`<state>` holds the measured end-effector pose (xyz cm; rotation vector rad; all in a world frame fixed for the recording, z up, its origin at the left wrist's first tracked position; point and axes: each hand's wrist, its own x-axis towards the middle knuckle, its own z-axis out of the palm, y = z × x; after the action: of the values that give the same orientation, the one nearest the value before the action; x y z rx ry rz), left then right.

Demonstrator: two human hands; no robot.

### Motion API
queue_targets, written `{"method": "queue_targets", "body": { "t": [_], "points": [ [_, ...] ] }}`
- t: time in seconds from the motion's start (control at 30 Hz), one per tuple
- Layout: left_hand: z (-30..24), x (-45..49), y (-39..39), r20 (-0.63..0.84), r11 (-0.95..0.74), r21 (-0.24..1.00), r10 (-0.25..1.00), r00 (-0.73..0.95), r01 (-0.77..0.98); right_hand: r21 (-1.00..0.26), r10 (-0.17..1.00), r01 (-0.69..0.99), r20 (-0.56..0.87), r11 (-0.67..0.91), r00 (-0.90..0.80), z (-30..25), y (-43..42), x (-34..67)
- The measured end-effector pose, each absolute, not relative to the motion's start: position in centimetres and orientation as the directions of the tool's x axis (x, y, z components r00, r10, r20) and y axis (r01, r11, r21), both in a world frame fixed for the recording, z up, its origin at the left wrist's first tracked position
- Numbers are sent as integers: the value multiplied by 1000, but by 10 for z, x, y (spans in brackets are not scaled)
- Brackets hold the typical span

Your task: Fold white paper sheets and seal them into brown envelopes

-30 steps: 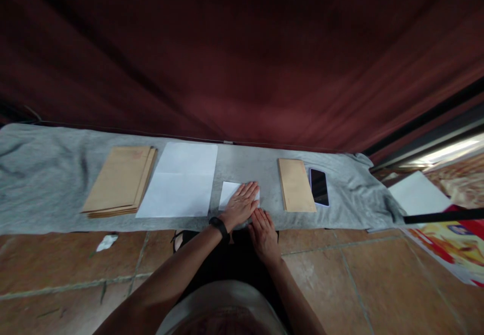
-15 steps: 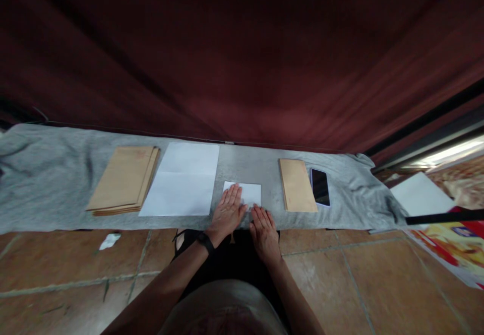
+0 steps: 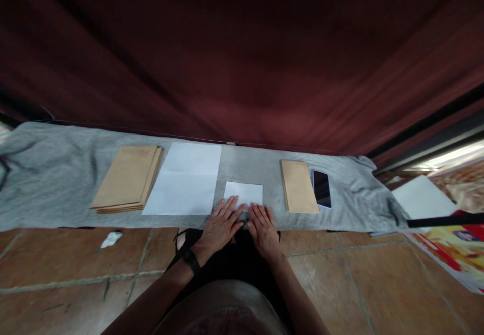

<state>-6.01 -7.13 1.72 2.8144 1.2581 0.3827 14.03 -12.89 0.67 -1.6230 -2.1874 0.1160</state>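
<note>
A small folded white paper [image 3: 244,192] lies on the grey cloth [image 3: 49,174] in front of me. My left hand [image 3: 219,225] lies flat with fingers spread, its fingertips at the paper's near left edge. My right hand [image 3: 263,227] also lies flat and open beside it, fingertips touching the paper's near right edge. A black band sits on my left wrist. Neither hand holds anything.
A stack of brown envelopes [image 3: 128,178] and a large white sheet [image 3: 185,179] lie to the left. A single brown envelope [image 3: 298,186] and a dark phone [image 3: 322,188] lie to the right. A dark red curtain [image 3: 242,58] hangs behind. The tiled floor [image 3: 359,279] carries a paper scrap [image 3: 111,239].
My left hand has slid back off the folded paper toward me, uncovering it. My right hand stayed near the paper's near edge. The view has shifted slightly.
</note>
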Motion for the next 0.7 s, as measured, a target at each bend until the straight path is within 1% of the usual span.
{"method": "queue_targets", "body": {
  "t": [0.1,0.3,0.47,0.53,0.63,0.7],
  "points": [
    [14,-62,-74,220,-678,135,731,646,722,-311,924,880,248,359,-290,9,-130,133],
    [5,-60,-80,261,-606,156,787,559,780,-319,950,911,250,261,-185,6,-119,143],
    [4,-56,-83,277,-533,146,831,483,833,-319,955,926,274,202,-114,8,-112,152],
    [6,-52,-83,266,-525,149,837,477,838,-326,953,918,268,225,-139,10,-109,148],
    [9,-44,-80,229,-568,160,817,529,807,-351,949,892,231,287,-214,13,-101,137],
    [10,-40,-78,211,-592,160,802,558,790,-359,949,885,211,297,-233,15,-96,129]
  ]
}}
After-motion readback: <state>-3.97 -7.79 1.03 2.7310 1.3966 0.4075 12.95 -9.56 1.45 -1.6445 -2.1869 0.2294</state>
